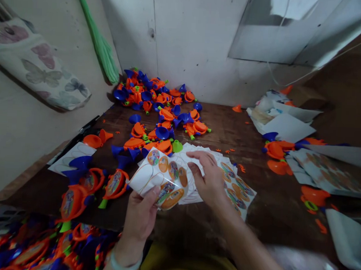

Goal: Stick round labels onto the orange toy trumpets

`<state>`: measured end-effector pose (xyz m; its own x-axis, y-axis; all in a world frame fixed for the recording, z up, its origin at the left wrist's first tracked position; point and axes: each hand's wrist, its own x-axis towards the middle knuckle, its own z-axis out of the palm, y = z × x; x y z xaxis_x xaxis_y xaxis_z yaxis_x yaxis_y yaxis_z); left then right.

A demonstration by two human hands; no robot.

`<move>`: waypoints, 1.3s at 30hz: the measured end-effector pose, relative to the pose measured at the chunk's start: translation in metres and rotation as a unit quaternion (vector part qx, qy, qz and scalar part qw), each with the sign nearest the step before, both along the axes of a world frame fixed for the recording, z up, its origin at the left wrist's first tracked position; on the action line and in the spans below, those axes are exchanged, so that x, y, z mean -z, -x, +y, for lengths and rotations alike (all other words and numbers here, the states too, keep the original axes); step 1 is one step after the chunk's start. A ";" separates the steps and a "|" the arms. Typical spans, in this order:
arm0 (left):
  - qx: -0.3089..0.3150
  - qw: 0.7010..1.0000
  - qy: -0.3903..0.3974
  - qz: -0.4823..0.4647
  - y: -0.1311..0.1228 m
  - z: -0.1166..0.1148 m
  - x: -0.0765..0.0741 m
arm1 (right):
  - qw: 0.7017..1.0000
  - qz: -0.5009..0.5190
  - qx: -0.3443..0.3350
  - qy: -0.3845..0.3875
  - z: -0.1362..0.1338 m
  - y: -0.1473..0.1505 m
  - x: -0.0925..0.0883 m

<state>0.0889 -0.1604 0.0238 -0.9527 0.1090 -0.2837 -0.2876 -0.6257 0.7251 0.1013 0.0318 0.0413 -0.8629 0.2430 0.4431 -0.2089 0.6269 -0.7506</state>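
Observation:
My left hand, wearing a pale bangle, pinches a sticker sheet by its lower edge, thumb on top. Oval orange and multicoloured stickers cover its right part; the left part shows bare backing with empty outlines. My right hand is just right of that sheet, thumb and fingers apart, nothing visible between them. Beneath it lies a fanned stack of white backing sheets, with another printed sticker sheet at its right side. Left of my left hand lie orange-and-blue plastic toy horns bearing oval stickers.
A heap of orange and blue toy horns sits at the back against the wall. A crate of stickered ones stands front left. Papers, more sticker sheets and a white container lie at right on the brown table.

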 end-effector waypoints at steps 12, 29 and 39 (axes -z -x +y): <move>-0.056 0.996 0.024 0.070 -0.008 0.008 -0.006 | 0.981 0.154 -0.087 -0.085 -0.032 -0.017 -0.011; -0.076 0.996 0.032 -0.014 -0.001 0.006 -0.010 | 0.937 0.284 -0.094 -0.179 -0.032 -0.030 0.011; -0.101 0.994 0.007 0.034 -0.002 0.011 -0.018 | 0.992 0.125 0.005 -0.010 -0.037 -0.029 -0.001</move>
<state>0.0913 -0.1495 0.0422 -0.9720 -0.0891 -0.2175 -0.1072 -0.6555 0.7476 0.1300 -0.0054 0.0423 -0.7227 0.2392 0.6485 -0.3819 0.6438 -0.6631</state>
